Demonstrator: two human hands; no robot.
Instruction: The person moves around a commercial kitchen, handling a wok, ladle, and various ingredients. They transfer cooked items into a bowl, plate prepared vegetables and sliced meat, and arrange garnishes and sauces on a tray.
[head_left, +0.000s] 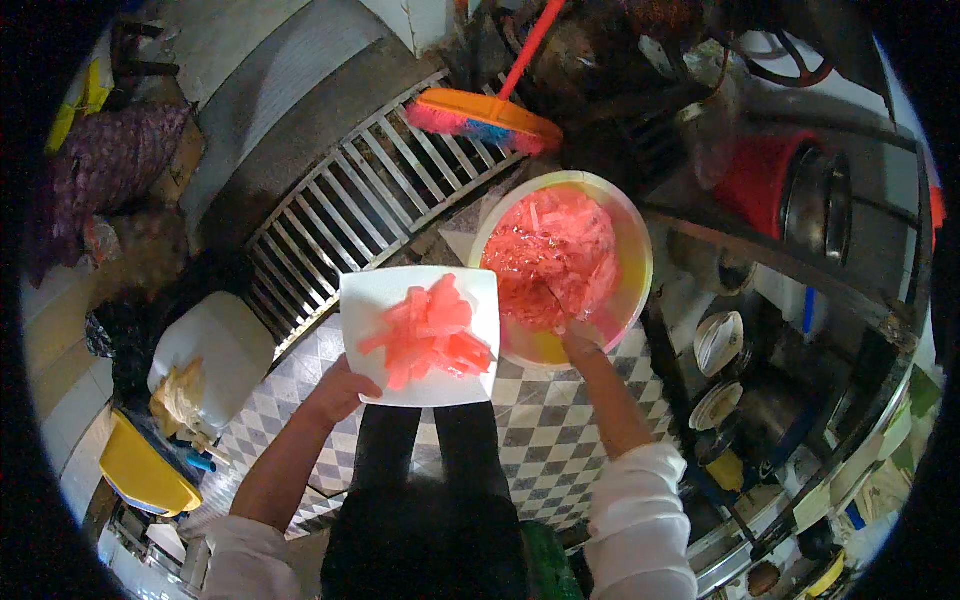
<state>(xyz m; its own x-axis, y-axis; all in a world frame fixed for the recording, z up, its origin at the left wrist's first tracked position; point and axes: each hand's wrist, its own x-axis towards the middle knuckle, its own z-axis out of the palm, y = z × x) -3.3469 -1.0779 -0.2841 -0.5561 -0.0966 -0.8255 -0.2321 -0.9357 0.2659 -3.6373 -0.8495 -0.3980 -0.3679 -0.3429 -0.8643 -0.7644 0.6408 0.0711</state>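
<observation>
My left hand (341, 394) grips the lower left edge of a square white plate (364, 300). On the plate lies a heap of pink-red, strip-shaped pieces of food (431, 337). To its right stands a large round basin (637, 300) with a pale rim and a yellow-and-pink inside. Wet pieces of the same colour (555, 240) fill it, in what looks like liquid. My right hand (581, 337) reaches over the basin's near side, its fingers down at the pieces. Those fingers are partly hidden and blurred, so whether they hold anything is unclear.
A metal grate (360, 195) runs diagonally behind the plate. An orange broom head (487, 116) rests over its far end. Dishes (718, 341) stand on a rack (825, 274) at right. A white plastic container (217, 349) and a yellow tub (142, 465) are at left, above checkered floor (544, 427).
</observation>
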